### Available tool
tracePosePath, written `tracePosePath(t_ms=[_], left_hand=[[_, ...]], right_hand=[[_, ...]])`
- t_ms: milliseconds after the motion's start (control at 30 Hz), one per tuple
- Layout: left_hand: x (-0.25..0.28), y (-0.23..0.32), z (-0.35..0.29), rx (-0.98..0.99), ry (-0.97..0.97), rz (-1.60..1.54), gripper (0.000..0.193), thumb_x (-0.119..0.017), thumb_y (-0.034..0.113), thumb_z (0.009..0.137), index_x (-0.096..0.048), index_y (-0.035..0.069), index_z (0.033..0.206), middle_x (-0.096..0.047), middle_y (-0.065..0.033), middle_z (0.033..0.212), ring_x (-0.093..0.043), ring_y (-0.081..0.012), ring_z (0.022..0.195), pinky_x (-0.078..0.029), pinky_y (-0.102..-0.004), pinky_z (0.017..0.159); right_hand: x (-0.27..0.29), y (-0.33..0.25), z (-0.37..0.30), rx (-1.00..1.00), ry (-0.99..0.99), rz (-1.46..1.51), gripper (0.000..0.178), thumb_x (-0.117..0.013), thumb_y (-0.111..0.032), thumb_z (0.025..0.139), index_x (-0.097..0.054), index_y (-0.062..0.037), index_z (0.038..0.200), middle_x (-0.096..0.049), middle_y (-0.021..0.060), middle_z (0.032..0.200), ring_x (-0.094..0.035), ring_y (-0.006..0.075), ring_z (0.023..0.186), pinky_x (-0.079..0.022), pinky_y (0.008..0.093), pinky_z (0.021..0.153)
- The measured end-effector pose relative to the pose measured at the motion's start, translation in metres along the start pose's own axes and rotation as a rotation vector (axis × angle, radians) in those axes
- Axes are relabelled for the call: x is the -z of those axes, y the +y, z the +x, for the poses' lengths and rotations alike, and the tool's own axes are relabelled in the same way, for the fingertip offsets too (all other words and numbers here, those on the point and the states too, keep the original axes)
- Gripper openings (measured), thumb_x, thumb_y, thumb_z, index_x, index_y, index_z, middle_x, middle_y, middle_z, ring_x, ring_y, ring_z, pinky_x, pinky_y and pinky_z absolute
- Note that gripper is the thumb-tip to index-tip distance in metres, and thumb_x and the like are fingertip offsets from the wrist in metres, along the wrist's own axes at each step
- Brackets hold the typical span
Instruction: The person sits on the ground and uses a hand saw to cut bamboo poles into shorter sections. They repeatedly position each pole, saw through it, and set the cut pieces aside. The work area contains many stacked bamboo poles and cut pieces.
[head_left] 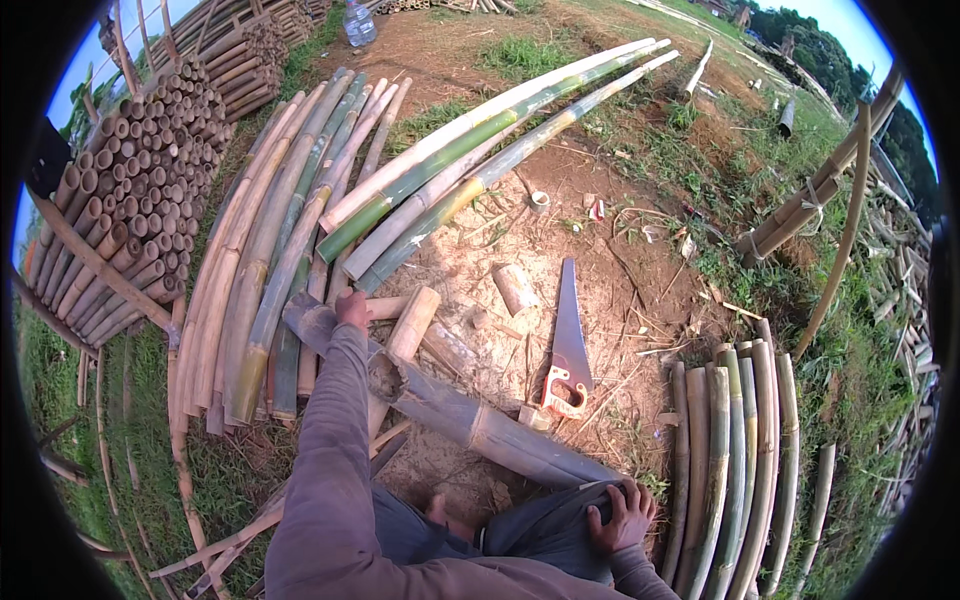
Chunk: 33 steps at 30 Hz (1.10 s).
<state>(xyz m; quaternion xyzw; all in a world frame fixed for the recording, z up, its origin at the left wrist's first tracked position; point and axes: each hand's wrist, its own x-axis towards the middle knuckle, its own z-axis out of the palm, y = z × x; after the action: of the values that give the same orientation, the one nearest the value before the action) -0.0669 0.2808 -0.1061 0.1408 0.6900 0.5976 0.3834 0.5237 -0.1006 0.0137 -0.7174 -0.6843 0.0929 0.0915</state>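
Observation:
My left hand [352, 309] reaches forward with its fingers closed at a short piece of bamboo [384, 308]. Just left of this hand lies a thick grey-green bamboo piece [308, 320], partly covered by my forearm. My right hand [625, 515] rests on my right knee, fingers spread, holding nothing. A thick, dark bamboo pole [500, 437] slants across in front of my legs, its split, hollow end [385, 376] beside my left forearm. On the ground beyond lies a handsaw [569, 340] with an orange-brown handle. Another short bamboo piece [413, 323] crosses near my left hand.
Long bamboo poles [262, 260] lie at left, with greener poles [450, 180] farther ahead. Upright-looking poles [735, 450] are grouped at right. A large stack of cut bamboo [140, 170] stands far left. A cut section [515, 289] and a water bottle [358, 24] are on the ground.

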Motion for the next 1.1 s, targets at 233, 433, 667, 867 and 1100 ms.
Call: tracePosePath(t_ms=[233, 433, 667, 867, 1100], left_hand=[[0.018, -0.067, 0.157, -0.075, 0.226, 0.607, 0.043, -0.063, 0.013, 0.088, -0.069, -0.017, 0.118, -0.075, -0.0292, 0.116, -0.075, -0.0371, 0.103, -0.057, -0.0481, 0.086], [0.019, -0.103, 0.197, -0.112, 0.034, 0.542, 0.044, -0.068, 0.016, 0.086, -0.072, -0.012, 0.120, -0.076, -0.0207, 0.117, -0.072, -0.0289, 0.103, -0.056, -0.0470, 0.086], [0.016, -0.119, 0.213, -0.081, -0.010, -0.014, 0.050, -0.075, 0.023, 0.091, -0.068, -0.010, 0.128, -0.070, -0.0165, 0.131, -0.064, -0.0246, 0.118, -0.049, -0.0410, 0.102], [0.024, -0.086, 0.192, -0.151, 0.200, -0.167, 0.050, -0.083, 0.019, 0.091, -0.066, -0.009, 0.128, -0.069, -0.0149, 0.126, -0.064, -0.0243, 0.116, -0.048, -0.0414, 0.106], [-0.017, -0.030, 0.011, -0.180, 0.187, -0.133, 0.047, -0.089, 0.011, 0.087, -0.058, -0.003, 0.120, -0.066, -0.0118, 0.107, -0.064, -0.0240, 0.100, -0.051, -0.0425, 0.095]], right_hand=[[0.002, -0.003, 0.009, 0.030, -0.008, -0.021, 0.058, -0.080, -0.046, 0.076, -0.073, -0.0140, 0.124, -0.058, 0.0145, 0.141, -0.046, 0.0425, 0.140, -0.031, 0.0615, 0.118], [0.011, -0.014, 0.015, 0.006, -0.040, -0.048, 0.056, -0.079, -0.046, 0.076, -0.073, -0.0133, 0.121, -0.058, 0.0158, 0.141, -0.048, 0.0414, 0.139, -0.032, 0.0617, 0.117], [0.011, -0.015, 0.019, -0.036, -0.064, -0.013, 0.057, -0.079, -0.046, 0.077, -0.073, -0.0140, 0.124, -0.057, 0.0151, 0.143, -0.045, 0.0402, 0.142, -0.030, 0.0613, 0.119], [0.007, -0.006, 0.021, 0.029, -0.046, 0.004, 0.058, -0.080, -0.046, 0.078, -0.073, -0.0147, 0.126, -0.057, 0.0151, 0.144, -0.045, 0.0400, 0.142, -0.030, 0.0607, 0.119], [0.014, -0.015, 0.012, -0.043, -0.078, 0.002, 0.056, -0.078, -0.046, 0.081, -0.072, -0.0142, 0.126, -0.056, 0.0147, 0.144, -0.043, 0.0404, 0.143, -0.029, 0.0605, 0.121]])
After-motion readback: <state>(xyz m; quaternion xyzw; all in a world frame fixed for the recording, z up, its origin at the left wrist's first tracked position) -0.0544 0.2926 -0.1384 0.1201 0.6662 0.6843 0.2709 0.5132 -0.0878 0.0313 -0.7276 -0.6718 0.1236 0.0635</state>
